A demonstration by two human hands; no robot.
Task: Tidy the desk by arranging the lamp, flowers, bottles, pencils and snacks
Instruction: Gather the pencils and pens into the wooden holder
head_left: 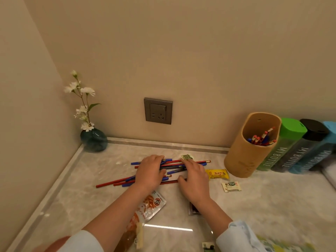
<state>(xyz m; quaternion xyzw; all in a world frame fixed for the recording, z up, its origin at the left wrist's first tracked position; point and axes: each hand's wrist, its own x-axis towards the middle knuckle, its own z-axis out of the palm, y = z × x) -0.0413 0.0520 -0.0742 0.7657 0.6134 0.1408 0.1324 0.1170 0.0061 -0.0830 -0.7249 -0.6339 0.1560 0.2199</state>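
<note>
Several red pencils and blue pens (116,183) lie scattered on the marble desk (263,206). My left hand (150,171) and my right hand (193,177) both rest palm-down on the pile, fingers curled over the pencils as they draw them together. A tan pencil holder (245,157) with several pencils inside stands at the right. Three "MY BOTTLE" bottles, green (280,146), black (300,151) and blue (320,153), line the wall. White flowers in a dark teal vase (93,140) stand in the left corner. Snack packets: yellow (217,174), white (231,186), orange (149,206).
A grey wall socket (158,110) sits above the desk. A small green packet (187,157) lies behind my right hand and a dark wrapper (193,210) under my right wrist. Another packet (208,246) lies at the bottom edge.
</note>
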